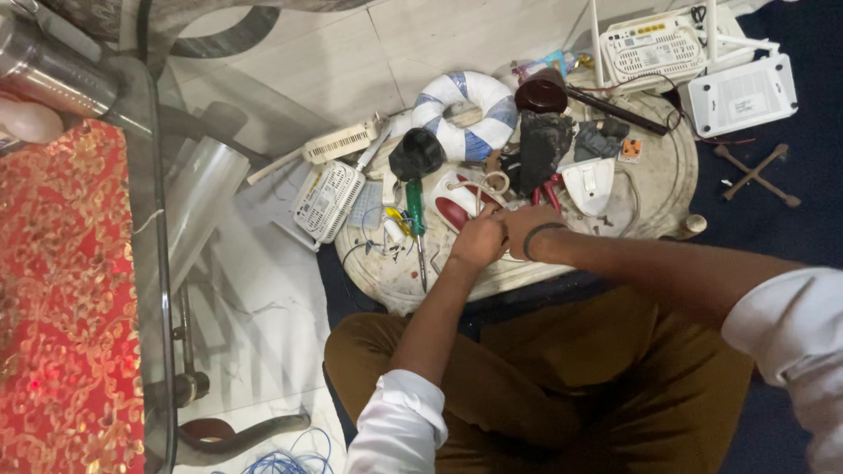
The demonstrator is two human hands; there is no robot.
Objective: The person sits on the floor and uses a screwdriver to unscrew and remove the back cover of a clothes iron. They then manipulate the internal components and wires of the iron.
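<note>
Now my left hand [479, 239] and right hand [525, 226] are pressed together, pinching a small part I cannot make out, near the red-and-white iron [457, 204] at 12 o'clock; I should grip gently.

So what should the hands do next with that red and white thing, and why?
Probably steady the red and white casing with the left hand first. Both hands meet right at it, the right hand close beside, and the green screwdriver lies loose just left of it, within easy reach.

Screwdriver [416, 224] lies on the round board [654, 189], left of both hands, routers [329, 200] further left
</note>
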